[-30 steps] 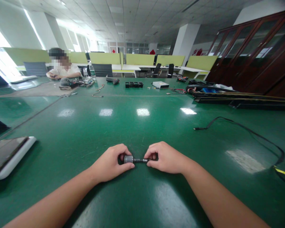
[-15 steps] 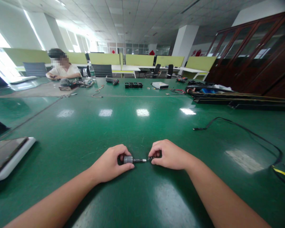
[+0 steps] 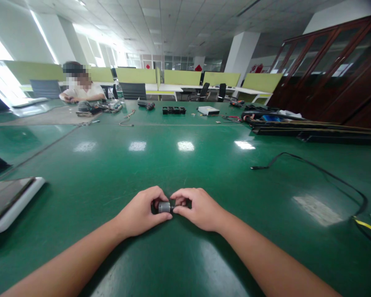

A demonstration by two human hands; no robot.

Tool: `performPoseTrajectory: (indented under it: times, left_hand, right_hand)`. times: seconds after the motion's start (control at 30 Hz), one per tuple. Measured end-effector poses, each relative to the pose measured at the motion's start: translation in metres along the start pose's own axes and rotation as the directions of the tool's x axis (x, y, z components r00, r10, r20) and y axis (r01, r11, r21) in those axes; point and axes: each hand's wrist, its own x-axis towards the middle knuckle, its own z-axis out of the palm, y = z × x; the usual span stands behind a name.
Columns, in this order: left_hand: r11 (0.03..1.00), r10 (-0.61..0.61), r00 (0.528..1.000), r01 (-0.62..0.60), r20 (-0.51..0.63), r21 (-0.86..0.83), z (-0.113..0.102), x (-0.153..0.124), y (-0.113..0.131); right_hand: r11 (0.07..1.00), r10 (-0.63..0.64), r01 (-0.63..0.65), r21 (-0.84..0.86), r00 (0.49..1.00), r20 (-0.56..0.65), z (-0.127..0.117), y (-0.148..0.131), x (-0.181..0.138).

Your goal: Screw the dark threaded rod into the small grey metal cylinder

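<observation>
Head view: left hand (image 3: pixel 139 212) grips the metal cylinder (image 3: pixel 164 207) toward the bench's (image 3: pixel 185 171) near edge; right hand (image 3: pixel 200 209) curls round its shaft (image 3: pixel 172 208), exact hold indiscernible. Uneven pressure could make it slip or roll. Long axis roughly parallels the bench's far edge, shaft pointing right.

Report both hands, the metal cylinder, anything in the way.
Left hand gripping small silver-grey metal cylinder. Right hand close beside it, contents unclear. Long black cable rightward, clear of both hands.
</observation>
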Motion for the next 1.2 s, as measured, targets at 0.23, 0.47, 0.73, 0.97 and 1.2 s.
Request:
performPoseTrajectory:
  times: [0.23,0.47,0.73,0.97,1.2]
  left_hand:
    - [0.999,0.003,1.000,-0.002,0.013,-0.038,-0.0019,0.0000,0.0005]
    - [0.999,-0.031,0.999,0.031,0.008,-0.025,-0.0003,-0.0001,0.0023]
    - [0.997,0.051,0.998,-0.049,-0.025,0.053,-0.0006,0.0019,0.0033]
    - [0.997,0.046,0.999,-0.046,-0.004,0.060,-0.0015,0.0021,0.0029]
    - [0.998,0.041,0.999,-0.040,-0.002,0.050,-0.0014,0.0012,0.0028]
  right_hand:
    - [0.985,-0.091,0.090,-0.151,0.996,-0.003,-0.0012,-0.0011,0.0002]
    - [0.972,-0.117,0.119,-0.201,0.993,0.023,-0.0012,-0.0026,-0.0002]
    - [0.967,-0.138,0.143,-0.210,0.990,0.035,-0.0018,-0.0010,-0.0029]
    - [0.970,-0.129,0.133,-0.205,0.991,0.033,-0.0031,-0.0018,-0.0019]
    - [0.959,-0.133,0.138,-0.247,0.990,0.036,-0.0060,-0.0022,-0.0022]
